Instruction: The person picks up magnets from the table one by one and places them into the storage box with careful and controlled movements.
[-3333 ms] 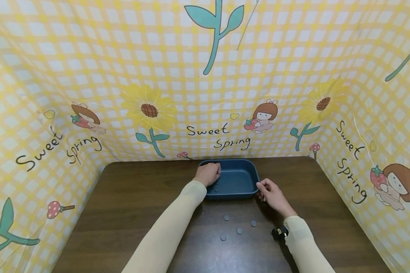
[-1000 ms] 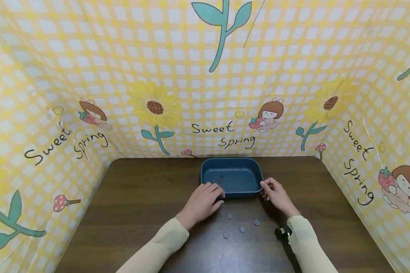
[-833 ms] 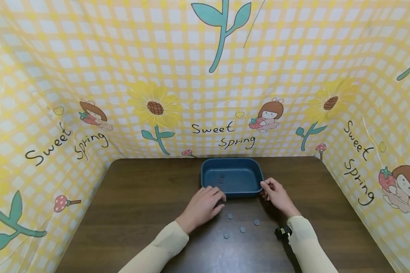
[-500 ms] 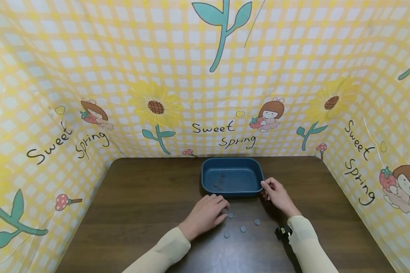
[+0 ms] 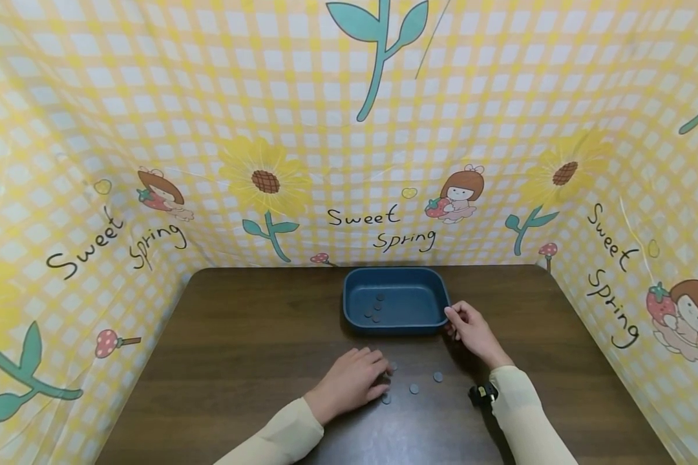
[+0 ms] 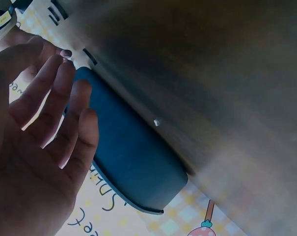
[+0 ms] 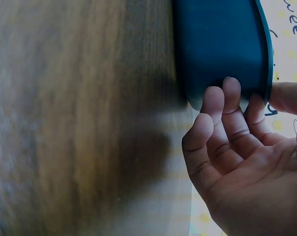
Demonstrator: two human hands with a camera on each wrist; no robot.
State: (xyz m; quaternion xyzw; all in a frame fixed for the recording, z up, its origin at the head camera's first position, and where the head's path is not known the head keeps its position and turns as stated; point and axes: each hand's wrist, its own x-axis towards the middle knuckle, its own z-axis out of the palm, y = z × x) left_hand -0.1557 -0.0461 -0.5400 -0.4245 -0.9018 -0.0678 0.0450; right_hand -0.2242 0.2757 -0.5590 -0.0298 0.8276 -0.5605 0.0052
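A dark blue rectangular tray stands at the back middle of the table, with several small grey coin-like discs on the left of its floor. My right hand pinches the tray's near right corner, thumb over the rim and fingers against the outer wall. In front of the tray my left hand hovers low, palm down, its fingers loosely bent and empty in the left wrist view. Its fingertips are right beside a loose disc, and another disc lies by the thumb.
Farther right on the brown wooden table lie two more grey discs, one nearer me and one farther off. A yellow checked cloth hangs behind and along both sides. The right wrist carries a small black device.
My left hand has come out of the tray and back toward me, down to the loose discs. Discs it was covering in the tray now show. The right hand keeps its grip on the corner.
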